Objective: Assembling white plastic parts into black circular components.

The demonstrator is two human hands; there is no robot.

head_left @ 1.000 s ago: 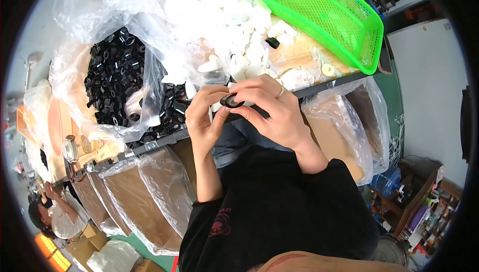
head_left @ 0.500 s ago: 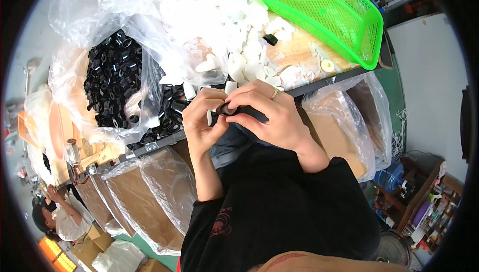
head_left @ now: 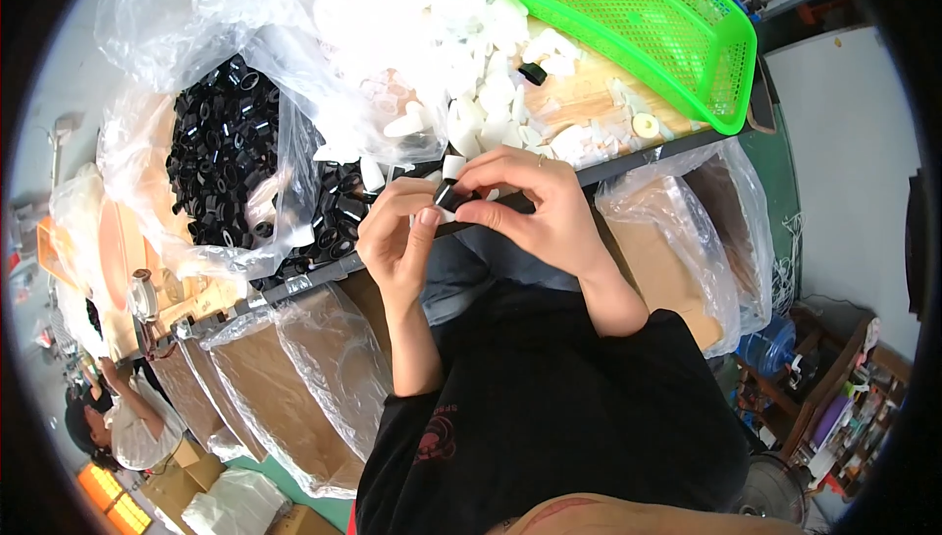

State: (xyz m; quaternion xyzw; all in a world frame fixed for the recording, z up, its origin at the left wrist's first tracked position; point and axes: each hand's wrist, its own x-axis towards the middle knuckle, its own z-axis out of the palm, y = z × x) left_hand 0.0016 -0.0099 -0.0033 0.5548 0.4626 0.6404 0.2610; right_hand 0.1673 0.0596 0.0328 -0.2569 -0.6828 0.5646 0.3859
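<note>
Just over the near edge of the table, my two hands meet at a small glossy black ring-shaped piece [head_left: 447, 195]. My right hand [head_left: 545, 209] pinches it between thumb and fingertips. The curled fingers and thumb of my left hand [head_left: 394, 233] close around its left side, partly covering it. A bit of white shows just below the black piece; what it is I cannot make out. Right behind my fingers stands a white cap-like piece [head_left: 453, 167]. Several loose black rings [head_left: 339, 226] lie on the table beside my left hand.
A clear plastic bag full of black rings [head_left: 221, 157] stands at left. White pieces [head_left: 481, 113] are heaped at the back, beside a green mesh basket [head_left: 648, 34]. Plastic-lined cardboard boxes [head_left: 280, 388] sit below the table edge. Another person [head_left: 137, 422] works at far left.
The black piece has turned, now showing its glossy side rather than its opening. My left thumb has straightened upward, and my right hand has shifted slightly.
</note>
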